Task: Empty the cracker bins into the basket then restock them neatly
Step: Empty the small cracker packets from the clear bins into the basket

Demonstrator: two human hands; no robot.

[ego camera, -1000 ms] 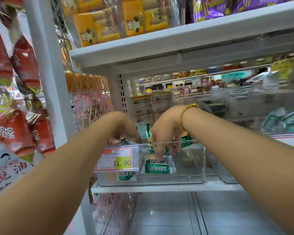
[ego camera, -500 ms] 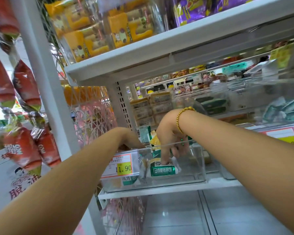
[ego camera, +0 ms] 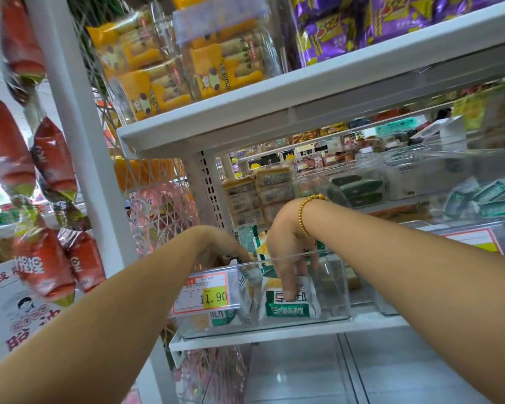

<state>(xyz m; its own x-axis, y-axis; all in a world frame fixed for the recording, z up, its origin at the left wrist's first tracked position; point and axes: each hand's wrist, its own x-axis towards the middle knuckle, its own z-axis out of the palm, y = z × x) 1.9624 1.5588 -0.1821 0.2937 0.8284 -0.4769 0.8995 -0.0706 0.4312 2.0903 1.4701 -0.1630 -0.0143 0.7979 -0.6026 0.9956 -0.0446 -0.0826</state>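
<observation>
1. A clear plastic bin [ego camera: 334,287] sits on a white metal shelf [ego camera: 303,330]; a white, red-edged price tag [ego camera: 206,293] hangs on its front left.
2. The right hand [ego camera: 289,246], with a gold bead bracelet [ego camera: 306,211] at the wrist, reaches down into the bin.
3. One of its fingers [ego camera: 287,287] lies on the front of a white-and-green cracker packet [ego camera: 289,309]; the others drop behind, pinching the packet.
4. That packet stands upright at the bin's front.
5. A second white-and-green packet [ego camera: 223,316] sits left of it, behind the tag.
6. The left hand [ego camera: 219,246] rests at the bin's left rear rim; its fingers are hidden, so I cannot tell their state.
</observation>
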